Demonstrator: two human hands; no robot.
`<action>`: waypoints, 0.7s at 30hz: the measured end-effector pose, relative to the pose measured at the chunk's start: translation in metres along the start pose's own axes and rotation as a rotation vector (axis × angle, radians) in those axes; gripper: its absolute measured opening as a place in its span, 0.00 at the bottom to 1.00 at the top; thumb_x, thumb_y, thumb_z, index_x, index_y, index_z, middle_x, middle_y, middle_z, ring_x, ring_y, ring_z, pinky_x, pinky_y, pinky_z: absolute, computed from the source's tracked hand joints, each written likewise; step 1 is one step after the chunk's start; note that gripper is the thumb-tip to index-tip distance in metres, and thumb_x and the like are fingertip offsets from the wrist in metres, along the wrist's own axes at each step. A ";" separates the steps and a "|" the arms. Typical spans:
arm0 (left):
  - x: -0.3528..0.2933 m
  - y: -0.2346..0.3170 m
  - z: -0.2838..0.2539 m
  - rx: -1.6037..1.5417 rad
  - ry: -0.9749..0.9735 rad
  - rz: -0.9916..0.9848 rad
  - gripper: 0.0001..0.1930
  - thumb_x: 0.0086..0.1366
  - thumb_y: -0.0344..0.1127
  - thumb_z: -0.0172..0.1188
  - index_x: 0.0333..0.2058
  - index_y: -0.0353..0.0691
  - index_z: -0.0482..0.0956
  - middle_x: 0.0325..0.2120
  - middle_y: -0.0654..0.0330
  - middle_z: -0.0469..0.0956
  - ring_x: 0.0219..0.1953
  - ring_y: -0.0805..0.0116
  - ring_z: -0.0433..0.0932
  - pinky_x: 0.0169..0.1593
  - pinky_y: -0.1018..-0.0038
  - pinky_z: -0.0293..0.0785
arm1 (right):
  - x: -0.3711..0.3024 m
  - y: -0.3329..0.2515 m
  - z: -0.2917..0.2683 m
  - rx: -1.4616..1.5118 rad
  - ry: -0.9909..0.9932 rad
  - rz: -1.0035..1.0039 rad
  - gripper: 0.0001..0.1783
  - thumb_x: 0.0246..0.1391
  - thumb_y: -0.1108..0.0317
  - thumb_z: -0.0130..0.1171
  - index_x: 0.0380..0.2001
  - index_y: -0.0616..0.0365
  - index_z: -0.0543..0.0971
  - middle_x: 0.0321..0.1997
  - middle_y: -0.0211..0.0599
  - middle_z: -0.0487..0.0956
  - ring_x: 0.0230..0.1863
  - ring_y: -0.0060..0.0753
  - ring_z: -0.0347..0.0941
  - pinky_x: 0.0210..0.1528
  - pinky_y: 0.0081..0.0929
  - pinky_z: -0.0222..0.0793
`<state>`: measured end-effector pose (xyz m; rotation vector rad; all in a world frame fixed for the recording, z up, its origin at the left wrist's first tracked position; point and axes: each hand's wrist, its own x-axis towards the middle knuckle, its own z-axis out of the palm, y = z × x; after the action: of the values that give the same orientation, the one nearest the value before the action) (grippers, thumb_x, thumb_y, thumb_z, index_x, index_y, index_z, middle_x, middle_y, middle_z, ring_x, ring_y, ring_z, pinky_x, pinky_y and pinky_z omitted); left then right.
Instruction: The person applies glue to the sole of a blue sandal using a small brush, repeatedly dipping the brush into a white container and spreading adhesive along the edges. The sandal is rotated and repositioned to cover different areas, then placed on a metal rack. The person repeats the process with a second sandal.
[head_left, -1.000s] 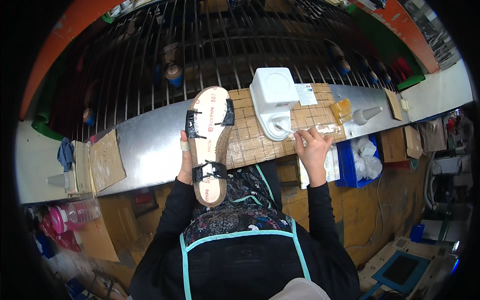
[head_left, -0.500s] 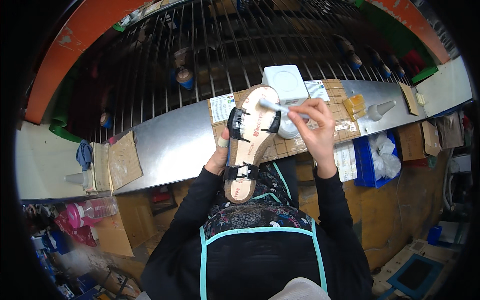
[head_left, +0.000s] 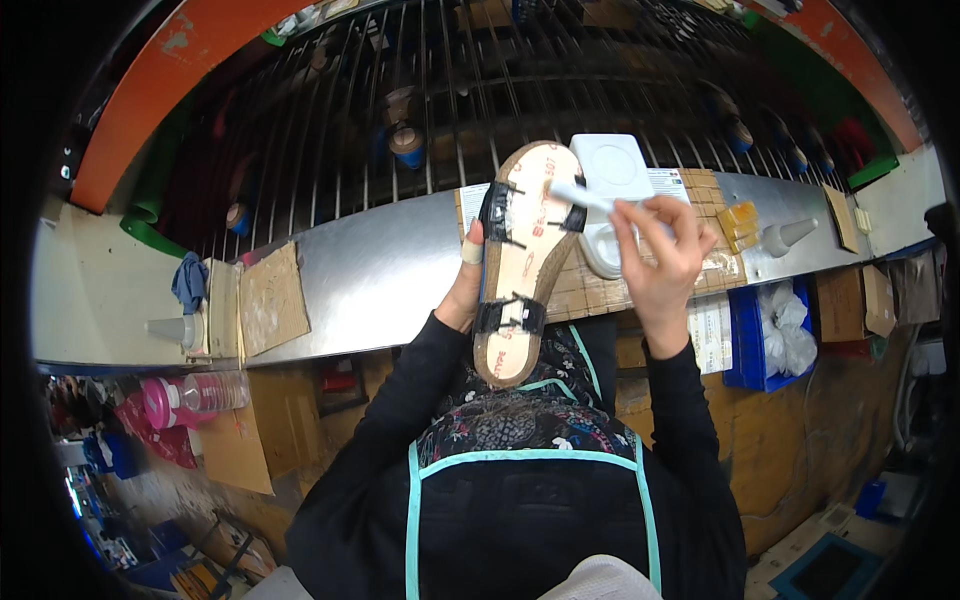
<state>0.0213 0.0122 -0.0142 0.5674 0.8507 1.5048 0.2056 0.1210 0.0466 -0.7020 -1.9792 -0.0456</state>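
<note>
My left hand (head_left: 465,280) is closed round the left side of a sandal in the making (head_left: 522,270), held with its pale, red-printed underside up and its wide end away from me. Ends of black straps are folded over that underside at the forefoot and near the heel. Pinched in my right hand (head_left: 665,262) is a small white-handled brush (head_left: 590,199), blurred by motion. Its tip is over the forefoot; whether it touches is hard to tell. Beneath my right fingers stands a white round pot (head_left: 601,252), partly hidden by the sandal. A white square container (head_left: 612,163) is just behind it.
Brown patterned card (head_left: 572,300) covers part of the metal bench (head_left: 375,285). To the right are a yellow block (head_left: 738,226) and a grey cone nozzle (head_left: 790,237). Metal bars (head_left: 455,120) run behind, with several shoe pieces (head_left: 405,147). A blue bin (head_left: 742,335) stands below.
The whole view has shifted, so the bench appears further right. My left hand has raised the sandal slightly away from me, and the brush has moved a little down the forefoot toward the straps.
</note>
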 end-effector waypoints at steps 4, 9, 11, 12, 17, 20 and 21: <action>0.009 0.018 -0.004 0.022 0.014 0.055 0.49 0.60 0.77 0.37 0.63 0.35 0.60 0.55 0.50 0.71 0.54 0.65 0.75 0.56 0.71 0.74 | -0.033 -0.037 -0.007 0.060 -0.049 -0.147 0.14 0.40 0.68 0.72 0.34 0.45 0.85 0.33 0.26 0.75 0.28 0.21 0.67 0.41 0.28 0.45; 0.018 0.027 -0.006 0.022 0.050 0.105 0.48 0.61 0.76 0.37 0.61 0.35 0.62 0.53 0.51 0.73 0.50 0.67 0.78 0.53 0.73 0.76 | -0.049 -0.051 -0.029 0.167 -0.211 -0.147 0.16 0.37 0.69 0.73 0.34 0.44 0.85 0.31 0.24 0.74 0.27 0.21 0.67 0.39 0.28 0.45; 0.022 0.029 -0.006 -0.018 0.007 0.111 0.47 0.62 0.75 0.36 0.60 0.35 0.63 0.50 0.52 0.75 0.48 0.68 0.78 0.51 0.74 0.77 | -0.051 -0.041 -0.039 0.311 -0.366 -0.054 0.17 0.36 0.69 0.73 0.34 0.45 0.85 0.30 0.23 0.74 0.28 0.24 0.67 0.37 0.30 0.51; 0.024 0.029 -0.005 -0.018 0.023 0.101 0.46 0.63 0.74 0.36 0.60 0.35 0.63 0.50 0.52 0.75 0.48 0.68 0.78 0.51 0.74 0.77 | -0.054 -0.036 -0.042 0.514 -0.436 0.136 0.10 0.42 0.69 0.70 0.32 0.52 0.84 0.30 0.27 0.73 0.29 0.23 0.66 0.36 0.25 0.56; 0.036 0.020 0.020 -0.013 0.196 0.191 0.49 0.62 0.77 0.31 0.62 0.35 0.61 0.54 0.52 0.72 0.54 0.64 0.72 0.58 0.67 0.70 | -0.071 -0.036 -0.014 1.222 -0.090 0.686 0.23 0.58 0.54 0.61 0.39 0.55 0.61 0.45 0.37 0.68 0.40 0.23 0.65 0.40 0.19 0.63; 0.034 0.014 0.041 -0.026 0.153 0.201 0.55 0.60 0.79 0.24 0.66 0.32 0.49 0.63 0.50 0.59 0.65 0.57 0.57 0.68 0.64 0.48 | -0.070 -0.040 0.000 1.271 0.059 0.657 0.38 0.42 0.58 0.76 0.44 0.51 0.56 0.52 0.42 0.65 0.56 0.32 0.63 0.58 0.31 0.62; 0.033 0.014 0.047 -0.009 0.158 0.218 0.55 0.60 0.80 0.24 0.67 0.32 0.47 0.64 0.49 0.58 0.65 0.57 0.57 0.68 0.64 0.48 | -0.066 -0.038 -0.001 1.312 0.105 0.645 0.38 0.42 0.66 0.76 0.45 0.50 0.56 0.52 0.42 0.67 0.55 0.33 0.65 0.58 0.32 0.63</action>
<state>0.0452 0.0531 0.0209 0.5532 0.9255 1.7702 0.2094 0.0591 0.0026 -0.3666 -1.1875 1.4161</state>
